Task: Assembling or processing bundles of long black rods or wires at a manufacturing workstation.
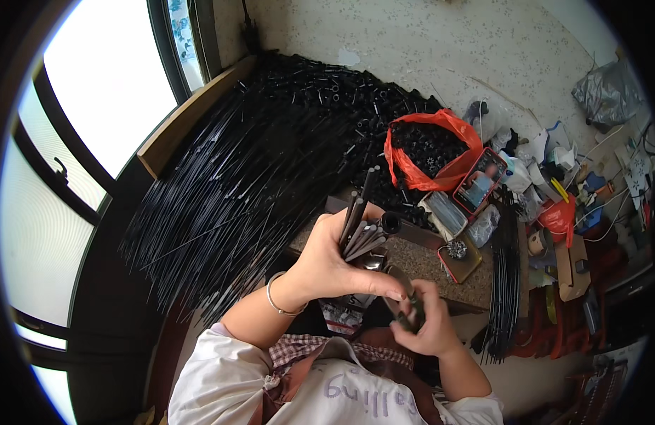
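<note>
My left hand (326, 263), with a bracelet at the wrist, is closed round a bundle of dark rods (359, 239). Their ends point up and away from me, and a black cap with a round opening (390, 222) shows at the right of the bundle. The left thumb stretches right and meets a dark, greenish object (411, 317) at its near end. Around that object the fingers of my right hand (434, 331) are curled. Motion smears it, so its kind cannot be made out.
A big heap of long thin black rods (228, 184) covers the left of the table, with short black tubular parts (334, 92) behind. Right of these stand a red plastic bag (395, 166) of black pieces, a phone (480, 180), a clear box (446, 214) and a small tray (469, 273).
</note>
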Motion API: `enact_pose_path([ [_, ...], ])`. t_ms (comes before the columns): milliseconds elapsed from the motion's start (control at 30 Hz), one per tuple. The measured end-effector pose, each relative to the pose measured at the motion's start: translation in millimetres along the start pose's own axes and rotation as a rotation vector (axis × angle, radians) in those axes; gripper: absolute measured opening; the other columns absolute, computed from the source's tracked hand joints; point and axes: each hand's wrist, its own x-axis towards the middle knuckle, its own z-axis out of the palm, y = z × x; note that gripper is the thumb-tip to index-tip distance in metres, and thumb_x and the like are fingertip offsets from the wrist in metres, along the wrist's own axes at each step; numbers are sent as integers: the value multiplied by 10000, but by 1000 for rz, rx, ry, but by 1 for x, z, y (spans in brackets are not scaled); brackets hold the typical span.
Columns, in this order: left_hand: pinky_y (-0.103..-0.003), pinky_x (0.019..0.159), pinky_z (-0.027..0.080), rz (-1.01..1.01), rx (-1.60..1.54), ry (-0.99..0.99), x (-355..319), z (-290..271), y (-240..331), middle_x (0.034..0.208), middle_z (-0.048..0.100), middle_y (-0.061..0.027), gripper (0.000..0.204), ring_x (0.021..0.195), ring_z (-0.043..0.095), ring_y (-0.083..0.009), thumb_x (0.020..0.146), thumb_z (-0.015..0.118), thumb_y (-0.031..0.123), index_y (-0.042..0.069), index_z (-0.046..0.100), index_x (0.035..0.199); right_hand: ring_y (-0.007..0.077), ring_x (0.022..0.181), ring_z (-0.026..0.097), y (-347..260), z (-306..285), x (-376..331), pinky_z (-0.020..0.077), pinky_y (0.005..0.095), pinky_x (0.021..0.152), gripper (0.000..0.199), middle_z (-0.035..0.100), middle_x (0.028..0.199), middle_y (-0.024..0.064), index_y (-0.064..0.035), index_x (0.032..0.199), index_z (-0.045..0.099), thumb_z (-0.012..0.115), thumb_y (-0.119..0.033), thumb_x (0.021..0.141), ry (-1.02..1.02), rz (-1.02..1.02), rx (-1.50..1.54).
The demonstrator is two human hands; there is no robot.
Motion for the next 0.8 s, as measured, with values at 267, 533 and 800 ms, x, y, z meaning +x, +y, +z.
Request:
enact_pose_path([
  [267, -164, 444, 276, -92, -107, -68, 4, 5, -6, 576, 453, 36, 485, 513, 383, -26, 384, 778, 237, 29, 511, 732, 98, 611, 502, 4, 13, -27, 411, 226, 590, 182, 506, 711, 56, 55, 906, 427, 420, -80, 784, -398, 330, 635],
  [533, -162, 450, 297, 11, 21, -87, 8, 9, -13, 557, 414, 52, 303, 509, 361, -18, 512, 729, 124, 47, 462, 631, 187, 625, 525, 13, -18, -9, 416, 269, 604, 499, 521, 765, 149, 21, 1198, 147, 406, -107, 791, -559, 397, 978],
  [800, -157, 456, 296, -186, -22, 12, 30, 53, -48, 586, 426, 57, 267, 528, 373, -19, 535, 705, 89, 43, 469, 650, 81, 505, 425, 53, -6, -23, 362, 188, 446, 142, 463, 608, 38, -4, 863, 429, 449, -117, 779, -299, 469, 889],
])
